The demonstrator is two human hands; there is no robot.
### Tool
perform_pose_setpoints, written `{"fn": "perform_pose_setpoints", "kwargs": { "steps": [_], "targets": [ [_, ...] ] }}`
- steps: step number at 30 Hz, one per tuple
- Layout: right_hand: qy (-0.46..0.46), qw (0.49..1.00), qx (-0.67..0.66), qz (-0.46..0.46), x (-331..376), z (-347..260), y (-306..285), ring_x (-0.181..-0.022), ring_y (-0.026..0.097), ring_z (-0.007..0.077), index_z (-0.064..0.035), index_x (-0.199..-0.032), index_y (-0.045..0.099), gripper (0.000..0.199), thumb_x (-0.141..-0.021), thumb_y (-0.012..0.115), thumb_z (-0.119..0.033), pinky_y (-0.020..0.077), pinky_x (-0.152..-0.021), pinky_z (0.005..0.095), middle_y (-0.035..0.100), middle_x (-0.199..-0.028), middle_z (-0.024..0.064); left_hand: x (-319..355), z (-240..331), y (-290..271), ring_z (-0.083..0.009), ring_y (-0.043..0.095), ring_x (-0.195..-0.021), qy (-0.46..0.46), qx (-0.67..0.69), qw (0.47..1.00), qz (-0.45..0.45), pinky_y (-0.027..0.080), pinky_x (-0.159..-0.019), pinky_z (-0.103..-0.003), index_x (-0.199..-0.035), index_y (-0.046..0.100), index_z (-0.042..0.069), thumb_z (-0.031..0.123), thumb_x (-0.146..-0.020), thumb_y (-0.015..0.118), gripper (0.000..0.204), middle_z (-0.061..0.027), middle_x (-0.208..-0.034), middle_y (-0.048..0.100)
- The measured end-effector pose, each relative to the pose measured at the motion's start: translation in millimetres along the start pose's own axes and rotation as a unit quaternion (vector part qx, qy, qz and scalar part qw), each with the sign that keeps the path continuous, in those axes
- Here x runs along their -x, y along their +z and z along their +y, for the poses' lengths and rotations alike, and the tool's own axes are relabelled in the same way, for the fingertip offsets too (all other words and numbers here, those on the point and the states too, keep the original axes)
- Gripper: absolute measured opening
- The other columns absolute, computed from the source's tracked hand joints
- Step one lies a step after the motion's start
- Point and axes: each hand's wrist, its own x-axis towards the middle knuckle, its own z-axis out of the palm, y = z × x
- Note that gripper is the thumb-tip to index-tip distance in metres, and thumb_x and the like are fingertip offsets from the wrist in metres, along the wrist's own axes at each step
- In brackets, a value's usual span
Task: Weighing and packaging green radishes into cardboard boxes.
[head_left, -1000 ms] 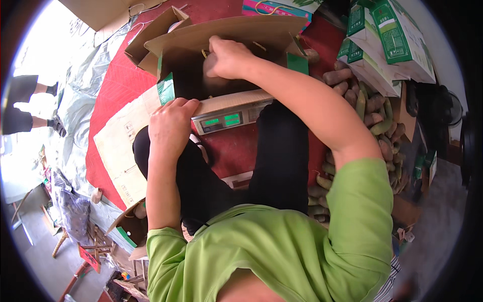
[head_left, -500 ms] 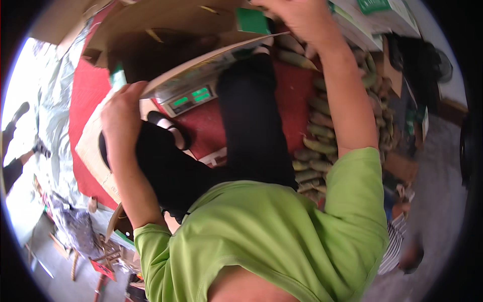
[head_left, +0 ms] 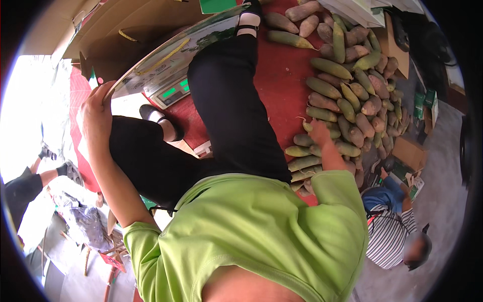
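Observation:
My left hand [head_left: 95, 113] is closed on the near left corner of a large open cardboard box [head_left: 151, 60]. The box has a printed outer side and yellow rope handles. Under it sits a scale [head_left: 171, 93] with lit green digits. My right hand [head_left: 320, 133] is low over a big heap of long green radishes [head_left: 329, 68] and pinkish-brown ones on the red floor covering. It touches or nearly touches the radishes at the heap's left edge. Its fingers are foreshortened, so whether they grip one cannot be made out.
A red floor covering [head_left: 282, 85] lies between my right leg and the heap. White cartons [head_left: 359, 12] stand behind the heap, and a small brown carton [head_left: 408, 152] lies at its right. A person in a striped top [head_left: 387, 241] is at the lower right; another person's legs [head_left: 30, 189] show at far left.
My right hand has left the box's far side and come down right to the radishes. My left hand stays on the box corner. The view has shifted, showing more of the heap.

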Motion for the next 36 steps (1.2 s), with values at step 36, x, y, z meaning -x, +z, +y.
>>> {"fn": "perform_pose_setpoints", "kwargs": {
  "steps": [36],
  "targets": [
    [-0.059,0.827,-0.475,0.295,12.7,-9.7,-87.2,-0.112,0.050,0.0209,-0.0034,-0.123,0.049,0.058,-0.071,0.073,-0.003,0.0387,-0.097,0.0335,0.054,-0.119,0.0101,1.4,12.3,-4.7,-0.0339,0.061,-0.088,0.007,0.032,0.999,0.012,0.049,-0.079,-0.040,-0.102,0.066,0.004,-0.004,-0.078,0.056,0.027,-0.0142,-0.092,0.065]
  ]
}}
